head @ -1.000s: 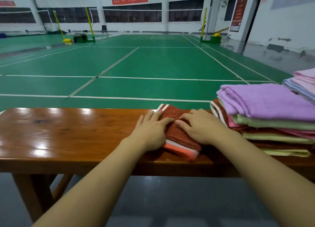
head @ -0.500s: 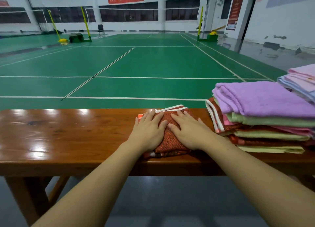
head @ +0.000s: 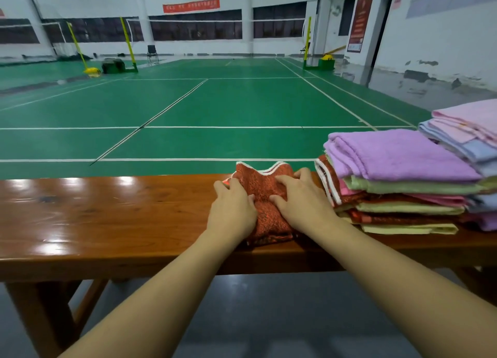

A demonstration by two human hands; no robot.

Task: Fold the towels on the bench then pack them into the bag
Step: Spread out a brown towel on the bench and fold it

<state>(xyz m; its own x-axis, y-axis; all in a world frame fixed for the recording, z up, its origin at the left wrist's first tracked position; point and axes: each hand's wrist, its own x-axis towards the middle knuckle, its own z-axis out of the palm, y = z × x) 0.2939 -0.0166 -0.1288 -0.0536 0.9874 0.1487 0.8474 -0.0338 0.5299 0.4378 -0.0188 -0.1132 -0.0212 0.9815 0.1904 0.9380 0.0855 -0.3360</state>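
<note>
A folded red towel (head: 265,193) with white edging lies on the wooden bench (head: 107,217), just left of a towel stack. My left hand (head: 231,209) grips its left side, thumb dug into the top and fingers round the edge. My right hand (head: 302,199) grips the right side the same way. The cloth bunches between my thumbs and its far edge stands up off the bench. No bag is in view.
A stack of folded towels (head: 398,185), purple on top over green, pink and red ones, sits on the bench right beside my right hand. A second pile of pink and blue towels (head: 468,134) is at the far right. Green court floor lies beyond the bench.
My hands went from lying flat on top of the red towel to grasping its two sides. The towel has bunched up and its far edge has lifted.
</note>
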